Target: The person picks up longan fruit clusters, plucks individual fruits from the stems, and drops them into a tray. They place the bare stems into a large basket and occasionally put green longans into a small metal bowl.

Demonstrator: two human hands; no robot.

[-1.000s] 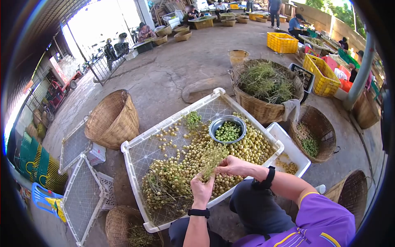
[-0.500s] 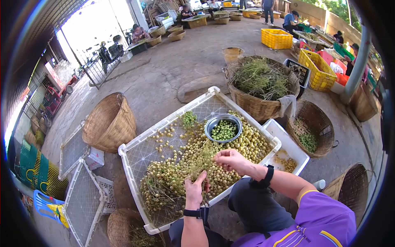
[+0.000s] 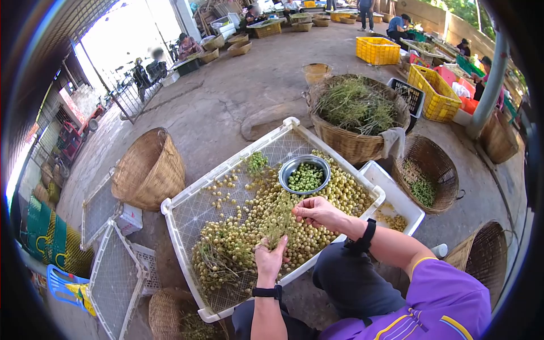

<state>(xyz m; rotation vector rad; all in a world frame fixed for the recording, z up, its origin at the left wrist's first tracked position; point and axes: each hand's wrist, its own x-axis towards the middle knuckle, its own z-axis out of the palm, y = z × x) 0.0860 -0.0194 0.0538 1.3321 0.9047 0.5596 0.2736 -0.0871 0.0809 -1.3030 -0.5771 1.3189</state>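
My left hand (image 3: 270, 260) is closed around the lower stems of a thin, branching green sprig (image 3: 276, 222), over the near side of a white mesh tray (image 3: 226, 165). Beside the sprig's upper part, my right hand (image 3: 322, 214) has thumb and fingertips pinched together; whatever lies between them is too small to name. Small round yellowish fruits (image 3: 352, 199) cover much of the tray beneath both hands. Among them sits a metal bowl (image 3: 283, 180) of green fruits (image 3: 306, 178). Loose stems (image 3: 218, 258) lie at the tray's near left, and a green cluster (image 3: 257, 162) farther back.
Beyond the tray stands a wicker basket (image 3: 345, 144) heaped with cut stems. Another basket (image 3: 445, 170) on the right holds some fruits. An upright basket (image 3: 150, 170) and mesh trays (image 3: 116, 283) are at left. Yellow crates (image 3: 378, 52) and seated people are farther off.
My right hand has moved slightly up against the sprig's upper part. The left hand has turned a little and stays on the stems. The whole view has shifted slightly.
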